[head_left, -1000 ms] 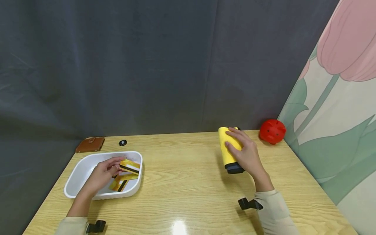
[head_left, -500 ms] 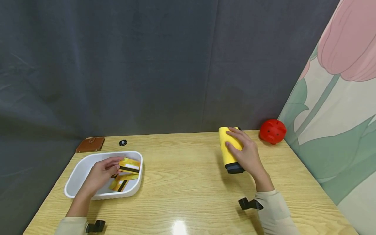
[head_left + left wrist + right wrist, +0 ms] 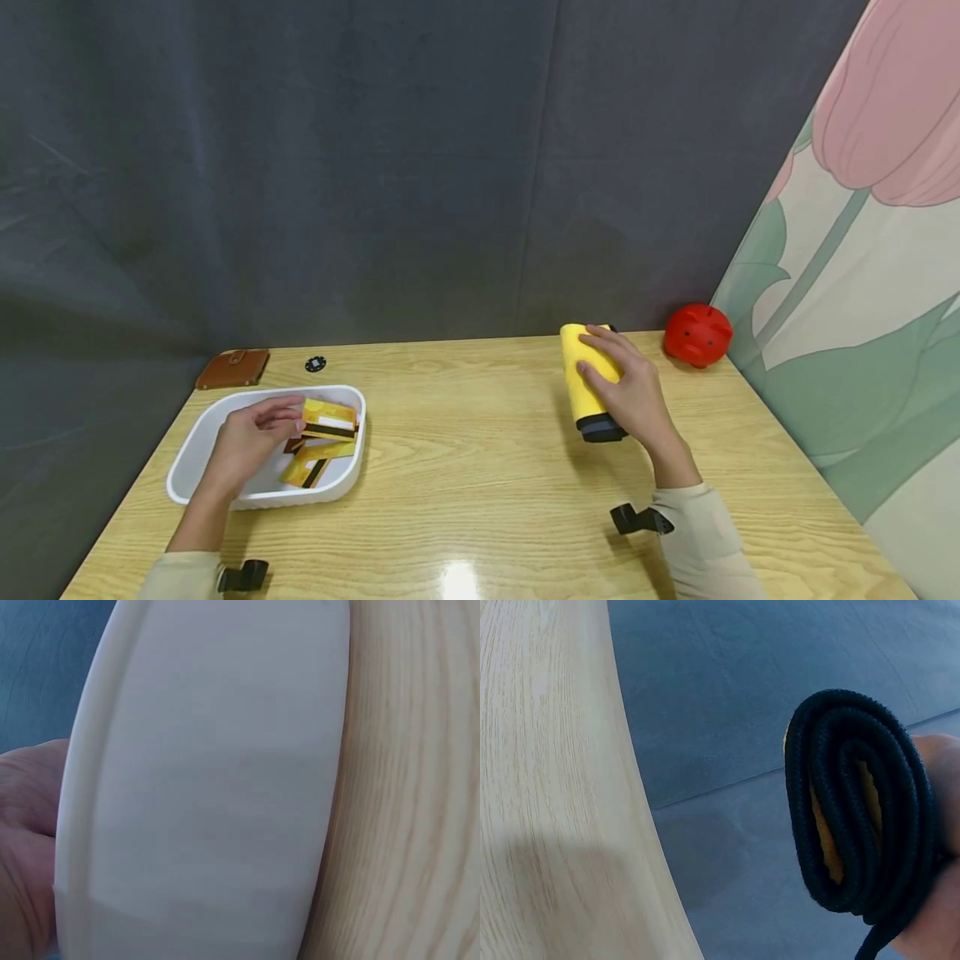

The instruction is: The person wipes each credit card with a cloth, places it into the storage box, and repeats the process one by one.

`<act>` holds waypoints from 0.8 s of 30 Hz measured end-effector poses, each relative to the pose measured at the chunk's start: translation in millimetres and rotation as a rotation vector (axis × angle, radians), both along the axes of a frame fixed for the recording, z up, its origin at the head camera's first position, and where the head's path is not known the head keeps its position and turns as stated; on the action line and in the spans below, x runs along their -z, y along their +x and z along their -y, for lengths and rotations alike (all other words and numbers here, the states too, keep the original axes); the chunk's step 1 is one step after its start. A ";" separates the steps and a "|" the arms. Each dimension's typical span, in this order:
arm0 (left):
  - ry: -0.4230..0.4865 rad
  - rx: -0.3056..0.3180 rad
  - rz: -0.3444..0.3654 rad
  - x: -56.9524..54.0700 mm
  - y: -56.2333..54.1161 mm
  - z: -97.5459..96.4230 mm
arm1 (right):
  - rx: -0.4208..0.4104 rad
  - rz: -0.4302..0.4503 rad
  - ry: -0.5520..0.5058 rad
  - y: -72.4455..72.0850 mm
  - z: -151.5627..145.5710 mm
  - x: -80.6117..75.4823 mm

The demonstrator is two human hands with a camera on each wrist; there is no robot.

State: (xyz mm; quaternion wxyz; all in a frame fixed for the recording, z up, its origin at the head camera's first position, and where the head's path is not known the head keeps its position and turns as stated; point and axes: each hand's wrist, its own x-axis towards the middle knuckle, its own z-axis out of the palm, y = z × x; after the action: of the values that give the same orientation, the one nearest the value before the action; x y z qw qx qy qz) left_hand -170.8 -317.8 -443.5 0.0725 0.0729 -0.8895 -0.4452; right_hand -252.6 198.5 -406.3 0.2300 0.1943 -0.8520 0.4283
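Note:
My left hand (image 3: 247,437) reaches over the rim of a white plastic basin (image 3: 191,467). Its thumb and fingers are spread apart, right at the left edge of a yellow card (image 3: 330,414) with a black stripe. Beneath that card lie more yellow cards (image 3: 303,471) and something dark brown (image 3: 292,446). In the left wrist view the basin's outer wall (image 3: 210,780) hides most of the hand. My right hand (image 3: 633,396) grips a rolled yellow towel (image 3: 583,375) above the table. Its dark edging (image 3: 840,802) shows as a coil in the right wrist view.
Behind the basin, a brown leather wallet (image 3: 232,369) and a black-and-white poker chip (image 3: 315,364) lie on the wooden table (image 3: 457,442). A red piggy bank (image 3: 697,335) sits at the back right corner. A dark curtain (image 3: 420,183) hangs along the back.
My left hand has drawn back slightly to the left, its fingertips coming off the striped card, which stays on the others. My right hand and the towel have hardly moved.

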 end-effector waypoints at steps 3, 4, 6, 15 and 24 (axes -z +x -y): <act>-0.007 -0.003 -0.003 -0.2 0.0 2.1 | -0.001 0.004 -0.010 -1.6 -1.6 0.8; -0.007 -0.006 0.001 -0.3 0.0 2.8 | -0.001 0.006 -0.013 -2.3 -2.2 1.2; 0.001 -0.009 0.008 -0.9 0.2 3.9 | 0.000 0.012 -0.019 -3.7 -3.5 2.2; 0.034 0.015 0.003 -11.2 2.2 -0.8 | 0.025 0.051 -0.025 -5.5 -11.9 6.3; 0.033 0.078 -0.154 -42.5 4.0 -27.6 | -0.014 0.199 0.126 -3.1 -26.3 31.1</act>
State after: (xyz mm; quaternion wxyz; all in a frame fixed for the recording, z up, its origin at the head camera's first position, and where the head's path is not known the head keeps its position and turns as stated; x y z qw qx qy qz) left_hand -166.8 -290.2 -400.9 0.1220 0.0048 -0.8761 -0.4664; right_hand -255.7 224.8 -437.4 0.1284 0.1708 -0.8946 0.3925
